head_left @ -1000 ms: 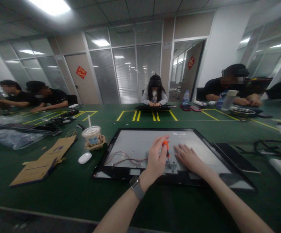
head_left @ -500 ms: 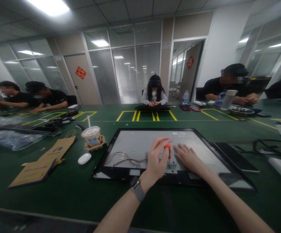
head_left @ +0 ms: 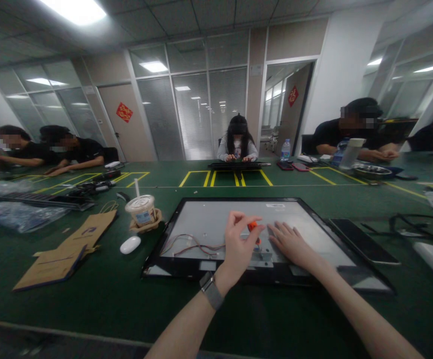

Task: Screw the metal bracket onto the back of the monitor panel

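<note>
A flat display panel (head_left: 216,219) with a black frame lies back-up on the green table in front of me. My left hand (head_left: 237,249), a watch on its wrist, pinches the orange handle of a small screwdriver (head_left: 254,230) held upright over a metal bracket (head_left: 263,257) near the panel's front edge. Just right of the screwdriver, my right hand (head_left: 291,244) rests flat on the panel with its fingers stretched out. Thin red and white wires (head_left: 190,245) run across the panel to the left of my left hand.
A lidded drink cup with a straw (head_left: 141,209), a white mouse (head_left: 130,244) and a brown paper bag (head_left: 67,247) lie left of the panel. A dark phone (head_left: 364,242) and black cables (head_left: 411,227) lie right. Other people sit at the table's far and side edges.
My left fingers have shifted round the orange handle, turning it; the hand stays in place. My right hand has not moved.
</note>
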`<state>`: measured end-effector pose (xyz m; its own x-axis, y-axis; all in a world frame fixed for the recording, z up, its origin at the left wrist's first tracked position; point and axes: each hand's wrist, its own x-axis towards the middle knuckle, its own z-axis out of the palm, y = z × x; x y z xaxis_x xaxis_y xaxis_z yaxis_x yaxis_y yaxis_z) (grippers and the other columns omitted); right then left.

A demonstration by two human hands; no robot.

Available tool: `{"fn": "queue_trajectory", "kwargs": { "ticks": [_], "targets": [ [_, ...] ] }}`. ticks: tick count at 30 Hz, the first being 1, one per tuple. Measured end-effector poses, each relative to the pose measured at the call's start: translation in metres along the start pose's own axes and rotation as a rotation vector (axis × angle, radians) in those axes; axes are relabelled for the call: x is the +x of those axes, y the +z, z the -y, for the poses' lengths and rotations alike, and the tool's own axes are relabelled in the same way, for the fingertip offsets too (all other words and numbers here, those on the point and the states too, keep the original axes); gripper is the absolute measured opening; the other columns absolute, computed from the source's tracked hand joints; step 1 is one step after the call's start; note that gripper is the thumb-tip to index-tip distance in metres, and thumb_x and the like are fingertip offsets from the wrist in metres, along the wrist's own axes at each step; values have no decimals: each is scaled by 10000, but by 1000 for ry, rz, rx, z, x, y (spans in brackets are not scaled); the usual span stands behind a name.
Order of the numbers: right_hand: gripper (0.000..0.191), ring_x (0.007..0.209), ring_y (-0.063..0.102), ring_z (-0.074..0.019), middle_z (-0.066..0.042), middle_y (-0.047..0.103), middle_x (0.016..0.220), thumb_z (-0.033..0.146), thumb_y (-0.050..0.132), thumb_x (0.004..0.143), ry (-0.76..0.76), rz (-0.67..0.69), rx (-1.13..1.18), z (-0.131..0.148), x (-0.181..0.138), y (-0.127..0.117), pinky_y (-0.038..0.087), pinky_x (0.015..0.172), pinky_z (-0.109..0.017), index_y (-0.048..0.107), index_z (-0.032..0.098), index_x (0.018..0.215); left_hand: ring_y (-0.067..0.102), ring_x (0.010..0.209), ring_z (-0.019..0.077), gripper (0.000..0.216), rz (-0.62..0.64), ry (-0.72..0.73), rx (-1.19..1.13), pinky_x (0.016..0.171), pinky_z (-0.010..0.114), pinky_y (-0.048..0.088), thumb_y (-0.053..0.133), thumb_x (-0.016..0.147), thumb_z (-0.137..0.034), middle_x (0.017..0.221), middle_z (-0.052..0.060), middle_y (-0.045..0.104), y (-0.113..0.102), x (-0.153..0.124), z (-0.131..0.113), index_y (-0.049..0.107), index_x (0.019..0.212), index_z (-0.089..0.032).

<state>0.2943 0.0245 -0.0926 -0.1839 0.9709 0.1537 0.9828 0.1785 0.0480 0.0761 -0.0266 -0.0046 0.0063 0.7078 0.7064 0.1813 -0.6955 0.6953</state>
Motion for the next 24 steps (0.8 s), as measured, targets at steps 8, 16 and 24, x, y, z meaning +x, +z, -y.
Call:
{"fn": "queue_trajectory", "kwargs": {
  "ticks": [8,16,24],
  "targets": [
    [541,1428,417,-360,-155,452,1563,384,297,1011,0,-10,-2,1,-2,-1,338,1126,-604,464,230,1501,595,883,178,308,99,-20,-105,808,323,523,428,1026,-283,994,71,613,-2,2,-3,679,1173,-185],
    [556,1428,415,-365,-163,451,1561,403,283,1004,1,-16,23,0,0,3,333,1125,-610,470,228,1498,572,886,187,257,87,-12,-66,801,332,531,565,972,-379,947,53,548,0,0,-1,746,1062,-220],
    [552,1429,415,-363,-161,452,1561,405,295,1006,4,-14,17,0,0,2,335,1124,-609,463,229,1501,613,974,190,305,130,-23,-168,914,351,496,442,1026,-301,1023,71,645,-2,2,0,704,1137,-193]
  ]
}}
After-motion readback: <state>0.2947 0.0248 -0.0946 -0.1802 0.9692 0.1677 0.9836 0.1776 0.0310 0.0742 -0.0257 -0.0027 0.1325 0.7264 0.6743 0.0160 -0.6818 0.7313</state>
